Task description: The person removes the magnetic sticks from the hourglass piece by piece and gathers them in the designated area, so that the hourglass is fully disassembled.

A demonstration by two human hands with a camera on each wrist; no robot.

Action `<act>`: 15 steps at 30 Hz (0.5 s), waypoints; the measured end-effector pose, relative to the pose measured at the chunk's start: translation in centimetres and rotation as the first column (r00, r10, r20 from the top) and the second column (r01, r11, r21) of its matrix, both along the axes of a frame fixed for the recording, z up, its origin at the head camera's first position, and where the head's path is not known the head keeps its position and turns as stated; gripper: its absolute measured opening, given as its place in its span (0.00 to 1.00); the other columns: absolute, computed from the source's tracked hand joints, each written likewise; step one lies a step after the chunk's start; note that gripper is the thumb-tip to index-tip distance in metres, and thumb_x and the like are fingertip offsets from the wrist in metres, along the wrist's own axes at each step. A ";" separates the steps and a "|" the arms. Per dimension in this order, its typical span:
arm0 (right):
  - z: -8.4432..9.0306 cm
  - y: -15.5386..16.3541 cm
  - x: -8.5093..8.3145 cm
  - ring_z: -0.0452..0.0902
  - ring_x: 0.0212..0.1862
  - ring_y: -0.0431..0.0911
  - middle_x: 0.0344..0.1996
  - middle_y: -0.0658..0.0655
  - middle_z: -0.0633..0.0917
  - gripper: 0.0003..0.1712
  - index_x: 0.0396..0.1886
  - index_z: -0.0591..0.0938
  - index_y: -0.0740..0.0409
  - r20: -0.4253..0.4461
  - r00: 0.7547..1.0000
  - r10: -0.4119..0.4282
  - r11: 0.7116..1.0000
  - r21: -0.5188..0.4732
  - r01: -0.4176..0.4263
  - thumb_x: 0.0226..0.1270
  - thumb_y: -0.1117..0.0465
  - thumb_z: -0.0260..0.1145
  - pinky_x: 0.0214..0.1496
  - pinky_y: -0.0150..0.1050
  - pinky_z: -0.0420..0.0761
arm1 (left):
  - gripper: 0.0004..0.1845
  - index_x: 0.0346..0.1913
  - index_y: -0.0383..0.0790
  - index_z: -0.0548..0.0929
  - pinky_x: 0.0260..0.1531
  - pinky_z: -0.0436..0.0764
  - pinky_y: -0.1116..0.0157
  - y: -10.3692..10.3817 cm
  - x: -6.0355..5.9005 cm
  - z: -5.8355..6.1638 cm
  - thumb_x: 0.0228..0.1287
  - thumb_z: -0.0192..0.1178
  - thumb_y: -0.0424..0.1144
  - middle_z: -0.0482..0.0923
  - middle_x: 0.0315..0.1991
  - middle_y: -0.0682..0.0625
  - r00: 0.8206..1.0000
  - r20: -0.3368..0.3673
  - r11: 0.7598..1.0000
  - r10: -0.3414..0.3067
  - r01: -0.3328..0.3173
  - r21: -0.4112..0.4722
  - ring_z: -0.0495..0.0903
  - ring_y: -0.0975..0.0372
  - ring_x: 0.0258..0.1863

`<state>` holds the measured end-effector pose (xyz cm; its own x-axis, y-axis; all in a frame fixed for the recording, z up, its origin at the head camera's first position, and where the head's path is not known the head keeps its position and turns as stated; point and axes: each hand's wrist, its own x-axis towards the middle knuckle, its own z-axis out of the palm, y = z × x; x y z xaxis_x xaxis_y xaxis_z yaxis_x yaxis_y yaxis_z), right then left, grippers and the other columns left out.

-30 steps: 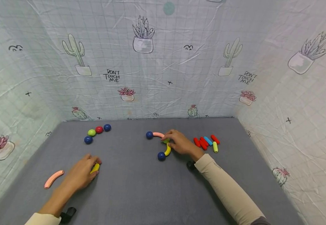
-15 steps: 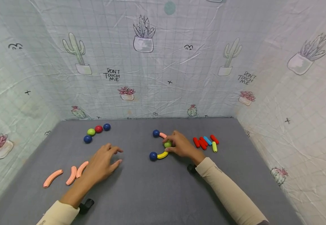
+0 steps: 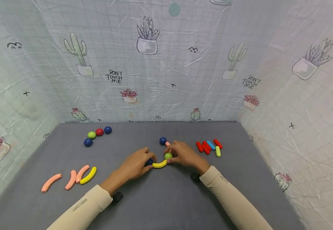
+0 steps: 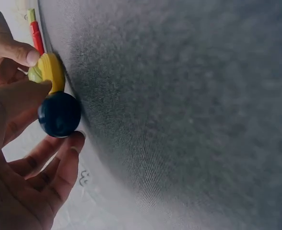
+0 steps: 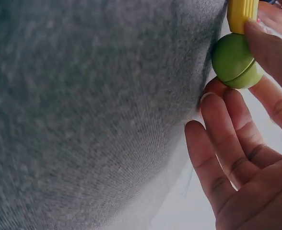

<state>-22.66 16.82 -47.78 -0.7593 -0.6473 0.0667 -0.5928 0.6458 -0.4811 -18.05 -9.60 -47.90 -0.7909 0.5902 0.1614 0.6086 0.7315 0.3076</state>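
Observation:
At mid-table lies a chain of toy pieces: a blue ball (image 3: 162,141), a pink curved stick (image 3: 167,144), a green ball (image 3: 168,156), a yellow curved stick (image 3: 160,164) and a second blue ball (image 4: 59,114). My right hand (image 3: 183,154) holds the green ball between thumb and fingers, its thumb close to the yellow stick in the right wrist view. On the chain's left end, my left hand (image 3: 136,163) grips the second blue ball, which its fingers partly cover in the head view. The right hand hides part of the pink stick.
Several pink curved sticks (image 3: 51,183) and a loose yellow curved stick (image 3: 88,175) lie at the left. Farther back are loose balls, among them a red ball (image 3: 99,132). Short red sticks (image 3: 206,149), a blue stick (image 3: 210,145) and a lime stick (image 3: 218,151) lie right.
My left hand has left the loose yellow stick beside the pink ones and moved right to the chain's blue ball. The chain has turned and come nearer, with my right hand on the green ball.

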 end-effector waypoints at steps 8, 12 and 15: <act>-0.1 -0.3 0.4 0.75 0.37 0.42 0.37 0.52 0.82 0.17 0.51 0.90 0.51 -0.036 0.998 -0.042 0.999 0.004 0.042 0.66 0.53 0.80 0.42 0.36 0.75 | 0.11 0.47 0.48 0.88 0.37 0.77 0.61 0.2 -0.7 -0.5 0.65 0.76 0.40 0.78 0.40 0.51 1.000 0.015 1.000 0.020 -0.020 0.006 0.74 0.63 0.35; -0.3 -0.6 0.6 0.74 0.37 0.40 0.36 0.50 0.81 0.16 0.49 0.90 0.49 -0.065 0.996 -0.060 0.998 0.010 0.061 0.66 0.50 0.80 0.42 0.35 0.75 | 0.11 0.46 0.47 0.86 0.40 0.79 0.58 -0.4 -1.1 -0.6 0.65 0.76 0.41 0.78 0.41 0.51 0.997 0.052 0.998 0.059 -0.061 0.027 0.76 0.62 0.36; -0.5 -0.7 0.7 0.74 0.37 0.39 0.36 0.49 0.81 0.17 0.49 0.90 0.49 -0.079 0.995 -0.069 0.997 0.018 0.070 0.65 0.48 0.80 0.41 0.34 0.75 | 0.11 0.46 0.46 0.86 0.43 0.81 0.55 -1.4 -1.5 -0.4 0.66 0.76 0.39 0.79 0.42 0.50 0.994 0.072 0.996 0.077 -0.080 0.045 0.78 0.60 0.39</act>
